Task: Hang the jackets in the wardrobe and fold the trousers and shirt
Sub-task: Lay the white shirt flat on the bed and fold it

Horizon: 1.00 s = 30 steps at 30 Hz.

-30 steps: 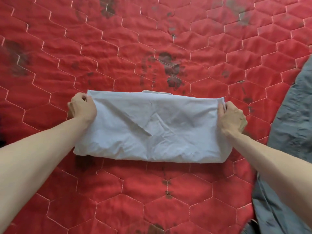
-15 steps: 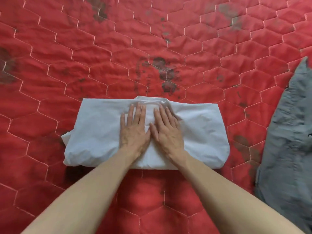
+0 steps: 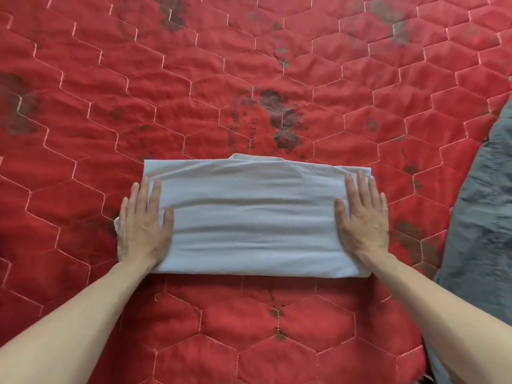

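Note:
A pale grey-white shirt [image 3: 255, 217] lies folded into a wide rectangle on the red quilted cover [image 3: 249, 79], its collar edge showing at the far side. My left hand [image 3: 142, 225] lies flat on the shirt's left end, fingers straight and spread. On the right end my right hand [image 3: 363, 217] presses down the same way, palm down. Neither hand grips the cloth. A dark grey garment [image 3: 482, 217], possibly trousers, lies crumpled along the right edge of the view.
The red cover with hexagon stitching and dark stains fills the whole view. The grey garment takes up the right side from mid-height down to the bottom corner. No wardrobe or jackets are in view.
A second ago my hands gripped the shirt's two ends. They then pressed flat together at its middle and have now slid apart to the left and right ends, flattening the cloth.

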{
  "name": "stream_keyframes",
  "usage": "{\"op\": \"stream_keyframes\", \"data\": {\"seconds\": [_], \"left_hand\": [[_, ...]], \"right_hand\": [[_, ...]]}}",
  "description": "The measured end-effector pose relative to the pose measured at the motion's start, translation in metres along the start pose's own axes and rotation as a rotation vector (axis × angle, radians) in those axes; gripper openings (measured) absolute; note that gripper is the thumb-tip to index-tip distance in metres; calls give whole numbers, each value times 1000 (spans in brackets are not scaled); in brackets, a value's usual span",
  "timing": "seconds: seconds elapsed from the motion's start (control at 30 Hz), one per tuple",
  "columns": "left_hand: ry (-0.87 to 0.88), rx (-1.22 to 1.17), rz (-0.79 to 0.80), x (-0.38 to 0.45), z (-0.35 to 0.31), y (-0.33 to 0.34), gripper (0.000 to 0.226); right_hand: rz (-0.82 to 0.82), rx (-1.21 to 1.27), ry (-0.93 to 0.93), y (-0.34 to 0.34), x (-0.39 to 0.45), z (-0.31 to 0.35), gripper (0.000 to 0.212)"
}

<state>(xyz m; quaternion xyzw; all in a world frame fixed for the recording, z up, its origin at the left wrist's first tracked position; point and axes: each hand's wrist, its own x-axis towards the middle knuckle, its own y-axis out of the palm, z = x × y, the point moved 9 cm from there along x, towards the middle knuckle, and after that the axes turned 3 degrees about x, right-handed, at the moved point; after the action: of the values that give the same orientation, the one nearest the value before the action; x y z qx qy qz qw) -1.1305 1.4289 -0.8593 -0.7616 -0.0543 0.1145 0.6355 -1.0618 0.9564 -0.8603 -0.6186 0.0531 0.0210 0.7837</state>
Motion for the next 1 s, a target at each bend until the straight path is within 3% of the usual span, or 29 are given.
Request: {"op": "stream_keyframes", "data": {"seconds": [0.1, 0.2, 0.33, 0.47, 0.53, 0.67, 0.9, 1.0], "left_hand": [[-91, 19, -27, -7, 13, -5, 73], [-391, -59, -131, -30, 35, -17, 84], [-629, -152, -219, -53, 46, -32, 73], [-508, -190, -223, -50, 40, -35, 44], [-455, -266, -249, -47, 40, -36, 39], [-524, -396, -214, -41, 50, -38, 37], [-459, -519, -46, -26, 45, -38, 16], [-435, -432, -123, -24, 46, -40, 10]], "right_hand": [[-2, 25, 26, -2, -4, -10, 67], [-10, 43, 68, -5, -18, -20, 68], [-60, 154, 209, -6, -50, -34, 72], [-112, 291, 284, -8, -75, -29, 77], [-149, 308, 311, -13, -82, -24, 77], [-233, 307, 426, -27, -88, -19, 71], [-103, 423, 654, -31, -79, -25, 58], [-91, 441, 641, -35, -74, -26, 54]]}}
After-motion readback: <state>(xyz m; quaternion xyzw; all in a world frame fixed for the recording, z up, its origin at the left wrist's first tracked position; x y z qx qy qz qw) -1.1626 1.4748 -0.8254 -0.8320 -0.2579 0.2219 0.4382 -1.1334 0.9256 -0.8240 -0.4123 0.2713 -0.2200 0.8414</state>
